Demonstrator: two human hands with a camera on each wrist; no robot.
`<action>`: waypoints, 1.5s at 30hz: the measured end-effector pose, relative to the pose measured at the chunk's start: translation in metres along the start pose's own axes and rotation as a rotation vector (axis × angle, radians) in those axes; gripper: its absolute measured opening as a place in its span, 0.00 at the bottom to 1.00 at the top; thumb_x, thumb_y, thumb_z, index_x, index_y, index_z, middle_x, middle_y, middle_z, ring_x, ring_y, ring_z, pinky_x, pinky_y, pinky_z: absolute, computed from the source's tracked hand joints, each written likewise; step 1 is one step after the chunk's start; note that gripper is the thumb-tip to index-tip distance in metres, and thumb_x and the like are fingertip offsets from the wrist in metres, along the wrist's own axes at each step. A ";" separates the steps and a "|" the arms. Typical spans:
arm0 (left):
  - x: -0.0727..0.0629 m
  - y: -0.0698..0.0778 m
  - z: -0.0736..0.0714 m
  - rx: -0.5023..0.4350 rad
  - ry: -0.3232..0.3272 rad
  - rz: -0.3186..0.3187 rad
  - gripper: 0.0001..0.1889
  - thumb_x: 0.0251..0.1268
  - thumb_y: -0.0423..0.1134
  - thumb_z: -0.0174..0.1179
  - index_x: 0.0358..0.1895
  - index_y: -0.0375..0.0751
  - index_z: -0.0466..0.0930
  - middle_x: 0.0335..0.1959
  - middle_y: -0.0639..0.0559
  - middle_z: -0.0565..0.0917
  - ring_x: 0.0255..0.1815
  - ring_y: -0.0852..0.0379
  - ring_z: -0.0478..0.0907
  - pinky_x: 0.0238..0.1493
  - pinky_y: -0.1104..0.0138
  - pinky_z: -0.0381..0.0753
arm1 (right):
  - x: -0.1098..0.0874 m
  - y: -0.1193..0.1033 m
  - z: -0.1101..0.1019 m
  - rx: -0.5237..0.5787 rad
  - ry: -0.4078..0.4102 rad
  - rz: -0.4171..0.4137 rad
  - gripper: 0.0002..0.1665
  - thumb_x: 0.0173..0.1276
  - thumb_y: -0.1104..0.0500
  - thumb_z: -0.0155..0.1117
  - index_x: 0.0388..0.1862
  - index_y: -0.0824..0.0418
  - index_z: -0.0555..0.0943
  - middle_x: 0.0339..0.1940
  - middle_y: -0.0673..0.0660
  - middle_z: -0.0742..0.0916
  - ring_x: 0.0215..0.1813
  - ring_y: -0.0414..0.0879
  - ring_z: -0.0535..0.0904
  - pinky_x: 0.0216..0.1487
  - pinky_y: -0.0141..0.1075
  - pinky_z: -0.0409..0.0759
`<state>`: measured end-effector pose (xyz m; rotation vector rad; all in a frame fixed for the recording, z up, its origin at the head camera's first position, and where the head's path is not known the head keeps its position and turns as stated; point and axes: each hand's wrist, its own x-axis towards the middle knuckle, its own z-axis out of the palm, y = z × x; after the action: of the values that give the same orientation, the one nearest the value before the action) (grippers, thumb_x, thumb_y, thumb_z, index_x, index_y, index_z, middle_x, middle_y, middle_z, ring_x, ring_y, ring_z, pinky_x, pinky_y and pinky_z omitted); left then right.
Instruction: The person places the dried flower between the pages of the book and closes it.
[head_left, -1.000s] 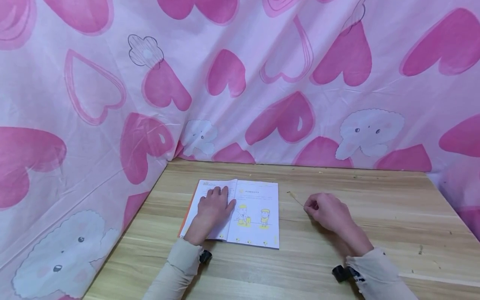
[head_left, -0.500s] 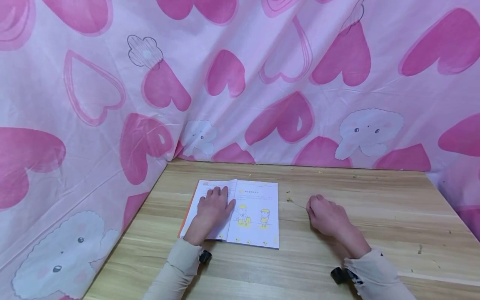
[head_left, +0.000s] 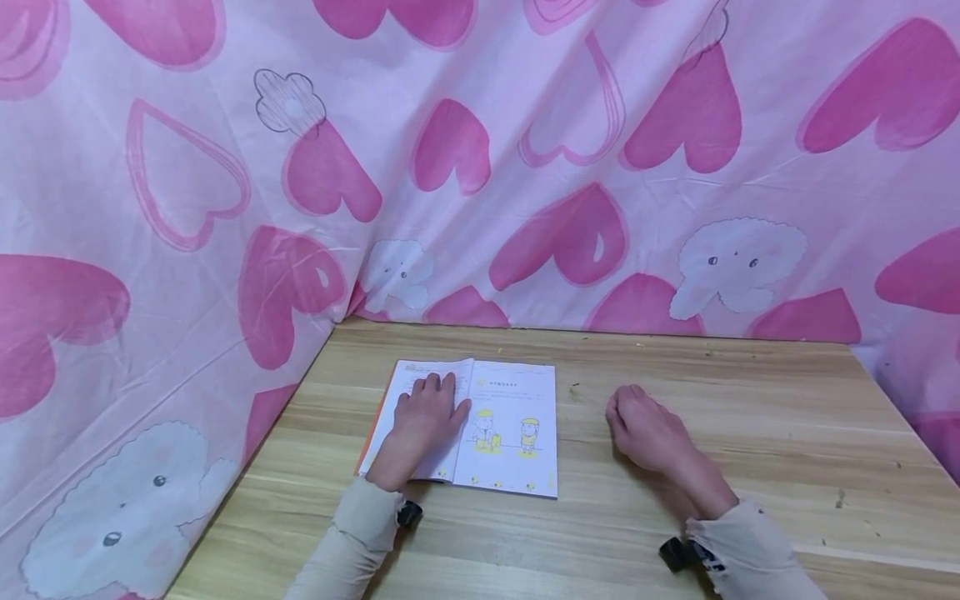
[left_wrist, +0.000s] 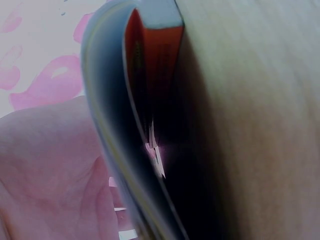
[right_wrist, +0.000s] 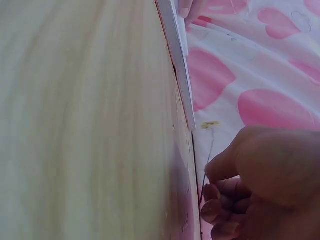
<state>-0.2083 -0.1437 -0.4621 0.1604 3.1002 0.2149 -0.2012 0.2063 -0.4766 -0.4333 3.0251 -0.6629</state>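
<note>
An open book (head_left: 506, 467) with an orange cover edge lies on the wooden table; its right page carries yellow-and-white cartoon figures. My left hand (head_left: 427, 417) rests on the left page, fingers extended and thumb near the middle fold. In the left wrist view, the book's pages (left_wrist: 102, 100) curve beside my palm (left_wrist: 50, 165). To the right of the book, my right hand (head_left: 648, 429) has curled fingers. The right wrist view shows its thumb and finger pinching a thin stem (right_wrist: 210, 150) with a small yellowish tip, like a dried flower sprig. The stem cannot be made out in the head view.
Pink heart-patterned cloth (head_left: 450, 242) hangs behind and to the left of the table (head_left: 525, 550). Small dark crumbs (head_left: 839, 498) dot the table's right side. A tiny dark bit (head_left: 575, 387) lies between the book and my right hand.
My right hand shifted slightly right, then back left and a little up. The stem, visible in the earlier head frames, no longer shows there. My left hand and the book have stayed put.
</note>
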 end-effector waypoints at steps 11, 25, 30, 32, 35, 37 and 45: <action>-0.001 -0.003 0.001 0.006 0.004 -0.002 0.31 0.82 0.58 0.57 0.75 0.40 0.72 0.66 0.37 0.79 0.65 0.38 0.76 0.63 0.39 0.81 | 0.010 -0.037 0.014 0.135 -0.011 -0.003 0.04 0.82 0.60 0.57 0.45 0.59 0.79 0.45 0.55 0.81 0.43 0.47 0.75 0.42 0.40 0.77; -0.001 -0.003 0.004 0.003 0.008 0.003 0.30 0.83 0.58 0.56 0.73 0.40 0.72 0.65 0.37 0.79 0.67 0.37 0.76 0.63 0.38 0.80 | 0.035 -0.073 0.027 0.377 -0.088 0.052 0.04 0.83 0.59 0.59 0.49 0.58 0.80 0.38 0.53 0.83 0.39 0.45 0.78 0.36 0.34 0.77; -0.001 -0.002 0.005 0.002 0.009 0.012 0.29 0.83 0.58 0.56 0.72 0.40 0.72 0.63 0.38 0.79 0.65 0.38 0.76 0.62 0.38 0.80 | 0.043 -0.080 0.032 0.409 -0.092 0.034 0.05 0.82 0.60 0.58 0.47 0.59 0.80 0.36 0.53 0.85 0.39 0.45 0.79 0.42 0.36 0.78; -0.001 -0.001 0.004 0.006 0.006 0.013 0.29 0.83 0.58 0.55 0.72 0.41 0.72 0.63 0.38 0.79 0.65 0.38 0.76 0.62 0.39 0.80 | 0.046 -0.081 0.034 0.421 -0.097 0.042 0.04 0.81 0.60 0.59 0.46 0.59 0.81 0.37 0.53 0.85 0.40 0.45 0.79 0.44 0.37 0.79; 0.000 -0.001 0.004 0.012 -0.001 0.011 0.29 0.83 0.58 0.55 0.73 0.41 0.72 0.64 0.38 0.79 0.66 0.38 0.76 0.63 0.39 0.80 | 0.048 -0.084 0.036 0.439 -0.103 0.063 0.05 0.80 0.61 0.59 0.47 0.60 0.81 0.38 0.54 0.85 0.41 0.45 0.79 0.46 0.38 0.79; 0.000 -0.001 0.003 0.014 -0.005 0.008 0.30 0.83 0.58 0.55 0.73 0.41 0.71 0.65 0.38 0.78 0.66 0.38 0.75 0.63 0.39 0.80 | 0.049 -0.085 0.037 0.442 -0.102 0.076 0.05 0.80 0.61 0.60 0.47 0.60 0.82 0.39 0.54 0.86 0.42 0.45 0.80 0.47 0.38 0.79; 0.001 -0.001 0.002 0.019 -0.013 0.008 0.31 0.83 0.59 0.55 0.75 0.41 0.70 0.67 0.37 0.78 0.68 0.38 0.75 0.65 0.38 0.79 | 0.049 -0.088 0.041 0.444 -0.070 0.111 0.06 0.77 0.60 0.63 0.45 0.60 0.85 0.38 0.54 0.87 0.42 0.45 0.81 0.47 0.38 0.79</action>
<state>-0.2090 -0.1445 -0.4643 0.1733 3.0896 0.1843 -0.2222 0.0999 -0.4754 -0.2615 2.6941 -1.2367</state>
